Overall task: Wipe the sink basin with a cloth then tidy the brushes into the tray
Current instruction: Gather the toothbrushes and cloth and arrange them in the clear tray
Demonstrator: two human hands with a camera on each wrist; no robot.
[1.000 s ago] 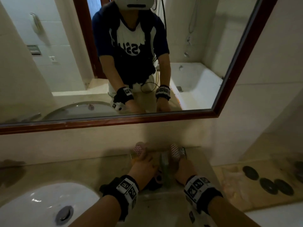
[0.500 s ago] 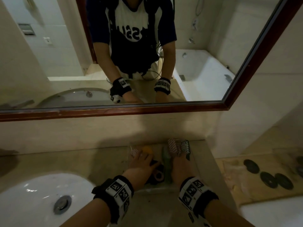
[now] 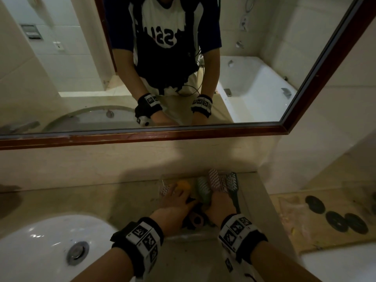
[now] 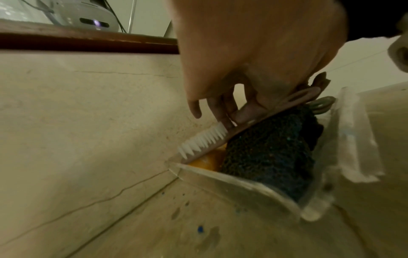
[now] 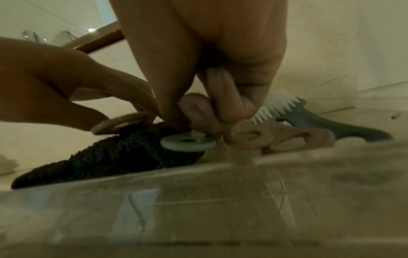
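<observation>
Head view, lower centre: both hands work inside the clear tray (image 3: 162,183) at the back of the worktop (image 3: 122,200), right of the sink (image 3: 40,237). The left hand (image 3: 175,204) pinches the pink brush (image 4: 207,139) by its handle, white bristles facing up, laying it over the dark cloth (image 4: 271,148) and an orange piece (image 3: 183,185) already in the tray. The right hand (image 3: 220,204) has its fingers curled round brush handles — I judge on the green brush (image 3: 202,190), though the exact grip is partly hidden. A second pink brush (image 3: 215,180) and a grey brush (image 3: 232,184) lie beside it.

To finish well, I would lower each brush flat and parallel, handles toward the near wall, then let go only once nothing overhangs the rim.

The brushes are small, hard plastic, with short stiff bristles and looped handle ends — light and easy to nudge.
</observation>
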